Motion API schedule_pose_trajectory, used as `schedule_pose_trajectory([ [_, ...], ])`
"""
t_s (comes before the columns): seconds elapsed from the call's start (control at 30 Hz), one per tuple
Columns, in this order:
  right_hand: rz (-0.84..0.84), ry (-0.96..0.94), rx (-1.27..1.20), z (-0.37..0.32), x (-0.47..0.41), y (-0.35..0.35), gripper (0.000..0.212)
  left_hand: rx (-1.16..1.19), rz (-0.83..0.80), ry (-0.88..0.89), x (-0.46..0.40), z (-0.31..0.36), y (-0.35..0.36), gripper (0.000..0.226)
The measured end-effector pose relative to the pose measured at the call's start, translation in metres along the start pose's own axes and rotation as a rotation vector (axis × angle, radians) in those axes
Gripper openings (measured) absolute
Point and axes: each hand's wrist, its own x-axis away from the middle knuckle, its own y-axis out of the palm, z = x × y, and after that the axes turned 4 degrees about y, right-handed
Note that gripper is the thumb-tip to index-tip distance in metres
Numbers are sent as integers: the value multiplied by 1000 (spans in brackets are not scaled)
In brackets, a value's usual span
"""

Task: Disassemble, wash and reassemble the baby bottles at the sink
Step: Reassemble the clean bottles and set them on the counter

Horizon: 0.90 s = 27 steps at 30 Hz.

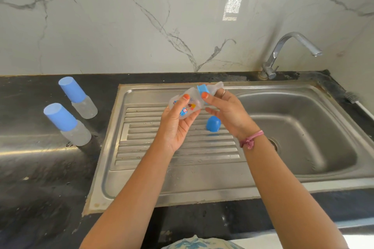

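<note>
My left hand (178, 125) grips the clear printed body of a baby bottle (187, 105), held tilted over the drainboard. My right hand (224, 111) grips the bottle's blue collar ring (202, 89), and the clear teat (217, 85) sticks out past my fingers. This bottle's blue cap (213, 124) lies by itself on the ribbed drainboard (162, 147), just under my right hand. Two other bottles, one nearer (67, 124) and one farther (78, 97), stand capped in blue on the black counter to the left.
The steel sink basin (303, 127) lies to the right, with its drain partly hidden behind my right wrist. A chrome tap (291, 50) curves over the basin from the back. The black counter (40, 178) surrounds the sink below a marble wall.
</note>
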Motion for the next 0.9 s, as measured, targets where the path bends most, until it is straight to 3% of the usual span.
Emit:
schedule_pose_trajectory([
  [0.1, 182, 63, 96, 3, 2, 24, 48, -40, 4, 32, 1, -4, -3, 25],
  [0.17, 71, 132, 91, 5, 3, 20, 61, -29, 2, 67, 2, -5, -5, 30],
  [0.3, -185, 97, -127, 5, 5, -3, 47, 6, -30, 59, 3, 0, -6, 29],
  [0.47, 68, 56, -62, 6, 4, 16, 29, 44, -86, 25, 7, -3, -8, 41],
  [0.6, 134, 45, -64, 7, 7, 21, 40, -25, -74, 47, 5, 0, -17, 65],
  [0.7, -22, 25, -44, 1, 8, 7, 53, -269, -105, -46, 4, 10, -22, 72],
  [0.9, -380, 61, 66, -3, 7, -2, 57, -580, -480, -272, 5, 21, -19, 49],
])
